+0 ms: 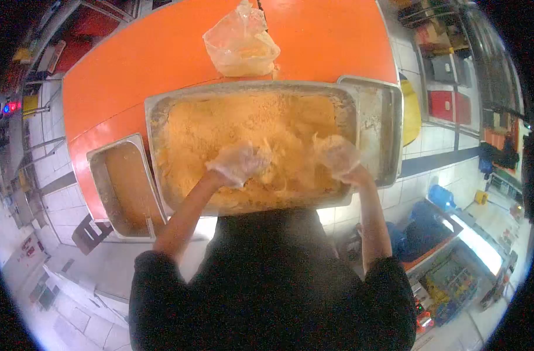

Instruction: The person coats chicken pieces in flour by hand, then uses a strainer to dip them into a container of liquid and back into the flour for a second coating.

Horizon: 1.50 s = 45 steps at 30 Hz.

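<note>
- Lg metal tray on orange tabletop, w/ orange-tan powder across its floor.
- L hand nr tray's middle, powder below & around; fingers part-curled, blurry, can't tell if gripping.
- R hand nr tray's R side, powder to its L; fingers bent, grip also unclear.

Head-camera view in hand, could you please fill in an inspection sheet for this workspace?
Surface: orange tabletop, visible around the trays.
Job's things: large metal tray, its bottom covered with orange-tan powder.
Clutter: plastic bag beyond the tray; smaller pan at left, another tray at right.
Hands: left hand and right hand over the powder, in see-through gloves; blur hides any grip.
Cables: nothing seen.
Surroundings: white floor tiles; red box at right.
</note>
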Each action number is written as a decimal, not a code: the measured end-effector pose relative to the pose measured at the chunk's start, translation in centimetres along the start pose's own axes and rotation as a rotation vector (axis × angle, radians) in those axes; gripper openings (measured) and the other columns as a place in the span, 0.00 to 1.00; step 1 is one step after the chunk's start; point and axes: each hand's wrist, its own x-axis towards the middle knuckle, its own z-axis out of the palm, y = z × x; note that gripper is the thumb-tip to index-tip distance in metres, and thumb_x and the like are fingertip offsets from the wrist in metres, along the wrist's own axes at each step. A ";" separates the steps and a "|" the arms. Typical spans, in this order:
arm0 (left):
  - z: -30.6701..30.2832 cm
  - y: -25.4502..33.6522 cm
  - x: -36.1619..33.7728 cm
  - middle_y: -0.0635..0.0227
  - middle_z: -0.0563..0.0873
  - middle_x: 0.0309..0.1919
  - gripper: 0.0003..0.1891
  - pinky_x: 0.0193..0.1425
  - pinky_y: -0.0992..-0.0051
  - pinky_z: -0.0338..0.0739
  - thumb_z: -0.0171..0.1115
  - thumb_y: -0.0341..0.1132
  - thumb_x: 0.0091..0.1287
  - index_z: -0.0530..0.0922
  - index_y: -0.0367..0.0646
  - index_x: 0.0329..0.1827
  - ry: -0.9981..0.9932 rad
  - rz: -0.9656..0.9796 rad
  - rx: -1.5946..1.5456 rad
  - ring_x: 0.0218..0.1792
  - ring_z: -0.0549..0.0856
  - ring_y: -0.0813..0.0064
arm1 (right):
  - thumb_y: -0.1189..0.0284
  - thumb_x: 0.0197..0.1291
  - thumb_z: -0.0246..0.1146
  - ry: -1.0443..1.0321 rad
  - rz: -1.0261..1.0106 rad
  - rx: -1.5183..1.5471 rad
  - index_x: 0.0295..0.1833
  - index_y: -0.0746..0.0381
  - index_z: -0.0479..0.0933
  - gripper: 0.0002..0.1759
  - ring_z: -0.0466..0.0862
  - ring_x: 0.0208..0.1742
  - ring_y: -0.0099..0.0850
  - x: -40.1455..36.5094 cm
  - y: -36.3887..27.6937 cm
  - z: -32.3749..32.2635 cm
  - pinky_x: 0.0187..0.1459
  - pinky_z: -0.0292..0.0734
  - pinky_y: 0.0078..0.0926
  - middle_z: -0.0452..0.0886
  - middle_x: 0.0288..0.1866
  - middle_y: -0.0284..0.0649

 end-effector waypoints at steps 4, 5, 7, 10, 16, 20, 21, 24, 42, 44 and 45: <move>5.3 -2.2 -5.3 0.60 0.73 0.60 0.18 0.61 0.69 0.67 0.47 0.37 0.69 0.70 0.45 0.61 0.495 -0.031 -0.036 0.60 0.72 0.66 | 0.73 0.45 0.59 -0.484 0.401 -0.271 0.43 0.66 0.73 0.17 0.80 0.40 0.44 -0.9 -1.4 1.5 0.41 0.76 0.37 0.78 0.30 0.47; 8.3 -4.5 -6.4 0.60 0.73 0.61 0.18 0.61 0.70 0.68 0.47 0.36 0.69 0.70 0.45 0.61 0.527 -0.228 -0.104 0.60 0.72 0.67 | 0.73 0.45 0.59 -0.483 0.403 -0.269 0.43 0.66 0.73 0.17 0.80 0.40 0.44 -1.7 -0.5 3.3 0.41 0.76 0.37 0.78 0.30 0.47; 15.8 -11.8 -6.6 0.61 0.73 0.61 0.18 0.62 0.69 0.68 0.48 0.35 0.68 0.70 0.43 0.60 0.502 -0.500 0.970 0.59 0.73 0.67 | 0.70 0.51 0.56 -0.446 0.507 -0.393 0.52 0.63 0.73 0.20 0.78 0.40 0.36 -3.6 1.8 8.3 0.44 0.75 0.31 0.79 0.39 0.42; 7.0 -10.4 -5.7 0.61 0.72 0.61 0.19 0.64 0.69 0.65 0.47 0.37 0.69 0.69 0.40 0.61 0.325 -0.702 -0.476 0.58 0.74 0.65 | 0.70 0.49 0.59 0.229 0.298 -0.291 0.32 0.62 0.74 0.07 0.78 0.28 0.41 -5.9 3.7 15.1 0.32 0.76 0.35 0.78 0.28 0.44; 6.2 -8.8 -1.4 0.60 0.70 0.63 0.22 0.66 0.69 0.61 0.38 0.44 0.73 0.69 0.39 0.61 0.510 -0.300 -0.487 0.61 0.71 0.67 | 0.71 0.50 0.58 -0.045 0.436 -0.124 0.36 0.62 0.74 0.08 0.78 0.32 0.40 -0.9 4.2 12.3 0.35 0.75 0.35 0.78 0.31 0.43; 0.8 -3.0 1.1 0.62 0.70 0.63 0.23 0.68 0.72 0.59 0.38 0.44 0.73 0.68 0.38 0.62 0.347 -0.668 -0.829 0.63 0.68 0.71 | 0.71 0.51 0.57 -0.026 0.384 -0.043 0.38 0.63 0.75 0.09 0.78 0.34 0.40 3.4 5.3 12.5 0.37 0.75 0.34 0.78 0.33 0.42; 2.6 -4.2 1.8 0.63 0.70 0.63 0.23 0.67 0.72 0.59 0.40 0.44 0.72 0.68 0.38 0.62 0.449 -0.560 -0.929 0.63 0.68 0.72 | 0.71 0.51 0.57 -0.023 0.363 -0.031 0.38 0.63 0.75 0.10 0.78 0.35 0.40 4.4 5.3 12.8 0.38 0.75 0.34 0.78 0.34 0.42; 2.7 -4.5 0.8 0.63 0.71 0.61 0.23 0.65 0.74 0.61 0.43 0.45 0.71 0.69 0.40 0.61 0.714 -0.499 -1.284 0.61 0.70 0.73 | 0.71 0.51 0.57 -0.026 0.297 -0.014 0.40 0.63 0.75 0.11 0.78 0.36 0.39 7.1 4.3 13.3 0.39 0.74 0.34 0.79 0.35 0.42; 5.8 -13.6 1.5 0.55 0.78 0.52 0.19 0.59 0.66 0.67 0.54 0.40 0.60 0.76 0.45 0.54 0.735 -0.645 -0.128 0.55 0.75 0.59 | 0.62 0.59 0.54 -0.024 0.332 0.022 0.41 0.62 0.76 0.15 0.76 0.44 0.43 10.9 4.6 15.3 0.49 0.70 0.38 0.79 0.38 0.46; 4.1 -12.6 3.7 0.56 0.78 0.53 0.20 0.59 0.66 0.67 0.54 0.39 0.60 0.76 0.45 0.55 0.706 -0.610 -0.398 0.55 0.75 0.60 | 0.61 0.59 0.53 -0.049 0.318 0.098 0.40 0.62 0.77 0.16 0.76 0.44 0.44 12.5 3.1 14.9 0.49 0.70 0.39 0.79 0.38 0.47; 3.5 -12.3 4.4 0.57 0.78 0.53 0.20 0.59 0.66 0.67 0.54 0.39 0.60 0.76 0.45 0.55 0.670 -0.608 -0.523 0.55 0.75 0.60 | 0.60 0.60 0.53 -0.059 0.309 0.119 0.40 0.62 0.77 0.16 0.76 0.44 0.44 12.9 2.5 14.2 0.49 0.70 0.39 0.79 0.37 0.48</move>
